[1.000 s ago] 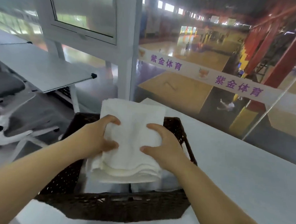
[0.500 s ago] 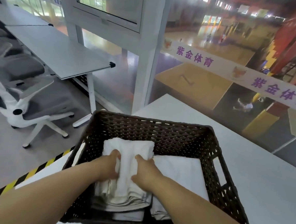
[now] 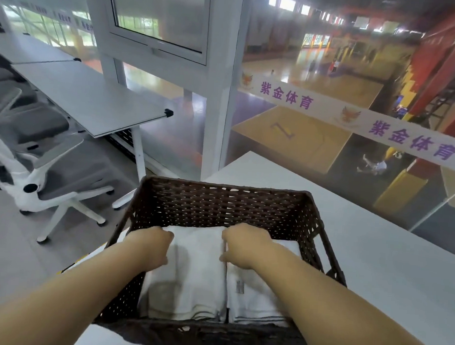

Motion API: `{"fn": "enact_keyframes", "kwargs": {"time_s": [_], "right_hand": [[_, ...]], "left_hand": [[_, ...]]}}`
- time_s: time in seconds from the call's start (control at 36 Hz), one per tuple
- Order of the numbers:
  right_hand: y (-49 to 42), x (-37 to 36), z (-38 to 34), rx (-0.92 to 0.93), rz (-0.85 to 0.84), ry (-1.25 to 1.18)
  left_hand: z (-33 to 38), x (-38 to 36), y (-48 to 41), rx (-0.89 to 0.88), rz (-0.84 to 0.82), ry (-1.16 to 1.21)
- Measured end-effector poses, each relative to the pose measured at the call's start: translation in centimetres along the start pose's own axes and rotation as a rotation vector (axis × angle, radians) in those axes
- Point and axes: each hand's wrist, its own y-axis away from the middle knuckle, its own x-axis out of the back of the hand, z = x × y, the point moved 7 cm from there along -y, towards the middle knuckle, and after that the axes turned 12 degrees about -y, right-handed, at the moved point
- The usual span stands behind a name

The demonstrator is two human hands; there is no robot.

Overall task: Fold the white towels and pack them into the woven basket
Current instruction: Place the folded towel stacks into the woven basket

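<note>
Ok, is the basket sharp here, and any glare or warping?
Head view: the woven basket and white towels are fairly sharp, the left hand and right hand softer; head view: hazy glare washes over the glass wall; head view: the wide lens skews the window post.

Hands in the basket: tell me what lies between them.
In the head view, a folded white towel fills the stretch between the left hand and right hand, inside the woven basket.

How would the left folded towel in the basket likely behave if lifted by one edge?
Probably floppy: the left folded towel shows loose stacked layers at its near edge, so it may unfold. Its matte cloth likely grips well.
</note>
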Motion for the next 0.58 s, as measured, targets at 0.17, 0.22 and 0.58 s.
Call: {"fn": "enact_keyframes", "kwargs": {"time_s": [0.17, 0.22, 0.58], "right_hand": [[5.7, 6.1, 1.8, 0.117, 0.097, 0.065], [8.1, 7.5, 2.8, 0.129, 0.113, 0.078], [29.4, 6.6, 16.0, -0.169, 0.235, -0.006]], "left_hand": [[0.7, 6.5, 4.6, 0.002, 0.221, -0.04], [1.7, 9.2, 6.6, 0.005, 0.324, -0.07], [19.8, 14.5, 18.4, -0.31, 0.641, 0.099]]}}
